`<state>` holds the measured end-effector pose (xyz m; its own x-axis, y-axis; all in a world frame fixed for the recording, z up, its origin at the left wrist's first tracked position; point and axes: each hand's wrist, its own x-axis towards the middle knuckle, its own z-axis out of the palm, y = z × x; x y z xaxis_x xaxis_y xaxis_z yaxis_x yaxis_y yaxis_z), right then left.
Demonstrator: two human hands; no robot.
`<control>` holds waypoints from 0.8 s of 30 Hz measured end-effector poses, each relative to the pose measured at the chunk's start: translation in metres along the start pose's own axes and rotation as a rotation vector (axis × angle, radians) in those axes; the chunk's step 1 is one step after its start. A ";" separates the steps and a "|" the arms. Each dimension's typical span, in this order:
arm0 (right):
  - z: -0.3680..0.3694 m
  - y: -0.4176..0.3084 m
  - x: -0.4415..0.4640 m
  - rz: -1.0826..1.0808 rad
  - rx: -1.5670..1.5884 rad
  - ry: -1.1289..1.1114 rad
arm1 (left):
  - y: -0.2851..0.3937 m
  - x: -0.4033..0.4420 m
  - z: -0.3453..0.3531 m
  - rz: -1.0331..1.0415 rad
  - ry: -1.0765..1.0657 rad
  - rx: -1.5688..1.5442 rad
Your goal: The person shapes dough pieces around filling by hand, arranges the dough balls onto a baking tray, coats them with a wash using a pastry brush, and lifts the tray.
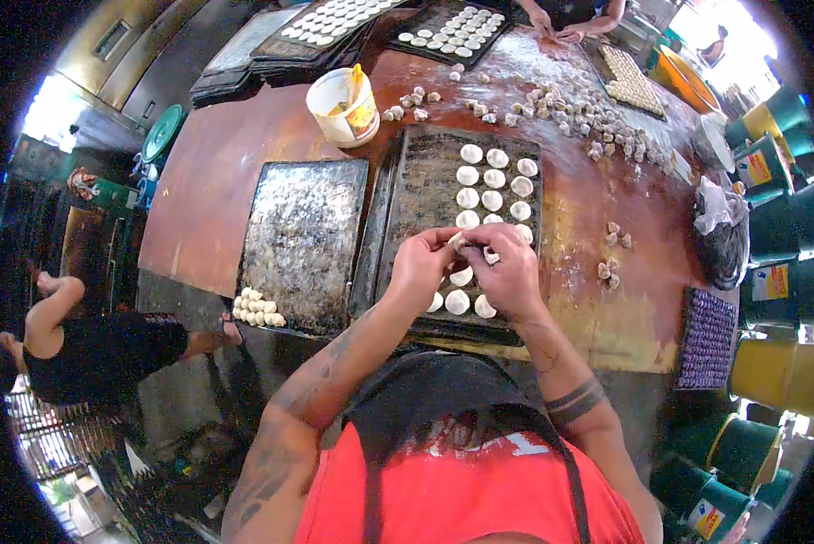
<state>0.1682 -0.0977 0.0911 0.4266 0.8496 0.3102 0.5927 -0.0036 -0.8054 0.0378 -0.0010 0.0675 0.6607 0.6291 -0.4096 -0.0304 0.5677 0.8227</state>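
Over a dark baking tray (pixel 425 181), my left hand (pixel 419 270) and my right hand (pixel 510 272) meet with fingers closed. Between their fingertips they pinch a small piece of dough (pixel 458 243), mostly covered by the fingers. A whitish bit shows under my right fingers, too small to name. Rows of flattened white dough rounds (pixel 493 201) lie on the tray's right part, and more rounds (pixel 458 301) sit below my hands. My hands and wrists hide part of the rows.
Left is another tray (pixel 302 236) with small dough pieces (pixel 257 308) at its corner. A white tub (pixel 343 109) holding a yellow-handled utensil (pixel 357 83) stands behind. Floured lumps (pixel 561 109) lie back right. Another person's hands (pixel 556 29) work at the far edge; a person (pixel 107 349) is at left.
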 end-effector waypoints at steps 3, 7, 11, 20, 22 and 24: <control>0.012 0.006 0.003 -0.237 -0.172 -0.031 | -0.001 -0.002 -0.003 -0.022 -0.096 -0.261; -0.005 -0.020 0.008 -0.001 0.010 -0.077 | 0.015 -0.014 0.008 0.011 -0.008 -0.146; -0.003 0.018 0.010 0.296 0.452 -0.277 | 0.015 -0.009 0.001 0.226 0.017 0.089; 0.014 -0.009 0.021 0.406 0.875 0.141 | 0.012 0.001 0.014 0.593 0.159 0.448; 0.010 -0.012 0.024 0.164 0.267 0.182 | 0.013 -0.012 0.027 0.602 0.167 0.331; 0.012 -0.022 0.028 -0.081 0.031 0.215 | 0.019 -0.002 0.019 0.304 0.072 -0.103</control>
<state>0.1585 -0.0673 0.1117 0.5161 0.7145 0.4724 0.6112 0.0792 -0.7875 0.0499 -0.0021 0.0913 0.5551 0.8117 -0.1817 -0.2961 0.3969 0.8688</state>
